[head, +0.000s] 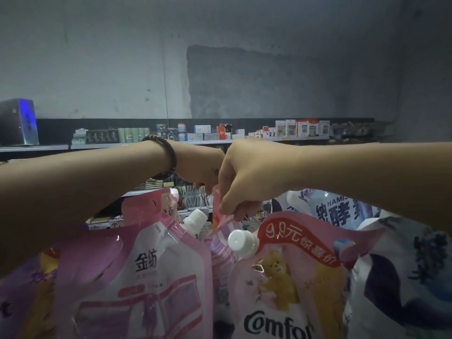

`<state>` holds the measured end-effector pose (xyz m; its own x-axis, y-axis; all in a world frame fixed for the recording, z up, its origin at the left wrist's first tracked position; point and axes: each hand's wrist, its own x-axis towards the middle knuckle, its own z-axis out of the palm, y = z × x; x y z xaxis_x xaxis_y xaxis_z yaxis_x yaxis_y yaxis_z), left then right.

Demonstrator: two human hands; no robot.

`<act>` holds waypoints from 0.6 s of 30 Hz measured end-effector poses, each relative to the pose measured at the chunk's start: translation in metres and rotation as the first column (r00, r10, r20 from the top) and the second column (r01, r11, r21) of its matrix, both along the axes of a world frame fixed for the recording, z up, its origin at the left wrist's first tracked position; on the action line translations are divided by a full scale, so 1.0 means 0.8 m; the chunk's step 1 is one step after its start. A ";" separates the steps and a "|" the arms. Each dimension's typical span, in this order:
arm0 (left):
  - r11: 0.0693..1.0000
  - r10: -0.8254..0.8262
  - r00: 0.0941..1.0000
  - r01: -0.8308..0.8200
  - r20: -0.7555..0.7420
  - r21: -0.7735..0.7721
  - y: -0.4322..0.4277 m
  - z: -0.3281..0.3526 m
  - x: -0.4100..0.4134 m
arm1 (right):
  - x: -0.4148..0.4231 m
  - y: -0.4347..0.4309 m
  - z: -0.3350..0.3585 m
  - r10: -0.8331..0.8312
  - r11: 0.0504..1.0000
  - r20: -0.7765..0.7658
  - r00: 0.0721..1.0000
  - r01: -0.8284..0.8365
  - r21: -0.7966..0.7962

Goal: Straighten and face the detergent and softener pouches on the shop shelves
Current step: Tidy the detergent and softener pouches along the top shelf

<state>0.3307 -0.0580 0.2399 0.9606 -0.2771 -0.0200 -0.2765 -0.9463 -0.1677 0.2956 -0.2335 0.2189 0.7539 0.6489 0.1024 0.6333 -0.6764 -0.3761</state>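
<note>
Right hand [244,177] pinches the top edge of the pink striped pouch [221,233], thumb against fingers. Left hand [199,167] is curled right beside it at the same edge (grip hidden, cannot tell). Comfort pouch [281,289] sits just below the right hand, pink pouch [151,277] below the left, blue-white pouches [342,211] under the right forearm.

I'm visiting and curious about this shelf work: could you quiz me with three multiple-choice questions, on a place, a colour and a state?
1. Where is the dark bracelet? A left wrist B right wrist C shelf
2. The Comfort pouch's cap is: A blue B white C red
3. The right hand is: A hanging idle B pinching the middle pink pouch's top C twisting a cap
Answers: 1 A, it circles the left wrist; 2 B, the cap shows white; 3 B, its fingers nip the pouch's top edge.
</note>
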 end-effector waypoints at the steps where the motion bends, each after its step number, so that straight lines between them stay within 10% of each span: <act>1: 0.999 0.025 1.000 -0.024 0.005 -0.030 -0.002 -0.003 0.006 | 0.000 -0.001 -0.001 -0.008 1.000 -0.011 1.000 0.008 0.003; 18: 0.998 -0.023 0.988 0.033 -0.154 0.061 0.004 -0.005 0.025 | 0.016 -0.036 0.019 -0.161 0.984 0.052 0.986 0.165 -0.072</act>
<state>0.3504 -0.0545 0.2358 0.9366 -0.2976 -0.1850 -0.3301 -0.9265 -0.1807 0.3085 -0.2624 0.2340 0.8457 0.5252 0.0943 0.5278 -0.7974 -0.2925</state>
